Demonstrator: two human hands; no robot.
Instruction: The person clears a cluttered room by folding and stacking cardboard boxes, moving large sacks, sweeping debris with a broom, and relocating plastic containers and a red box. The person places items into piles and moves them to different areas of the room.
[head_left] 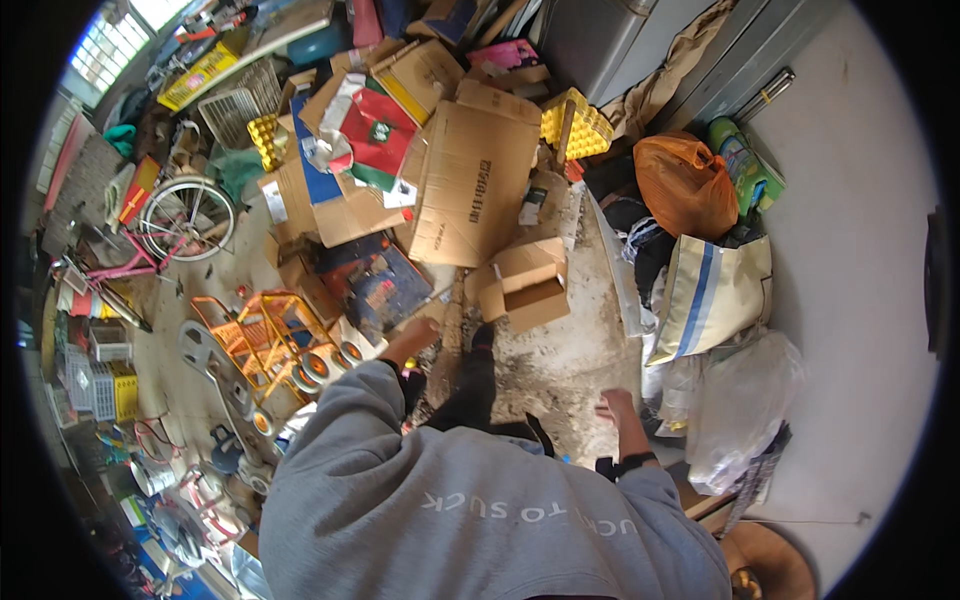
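Observation:
My left hand hangs over the floor beside a dark, dirty flattened panel. Its fingers are too small and blended together to make out, and I see nothing held in it. My right hand is over the stained floor on the right, near the bags, with its fingers apart and nothing in them. Ahead of my feet sits a small cardboard box with its flaps up. Behind it leans a large flattened cardboard carton, touching a pile of other cardboard.
At left are an orange folding cart with wheels and a pink bicycle. On the right, an orange plastic bag, a striped cream bag and a clear plastic bag line the wall. Yellow egg trays stand at the back.

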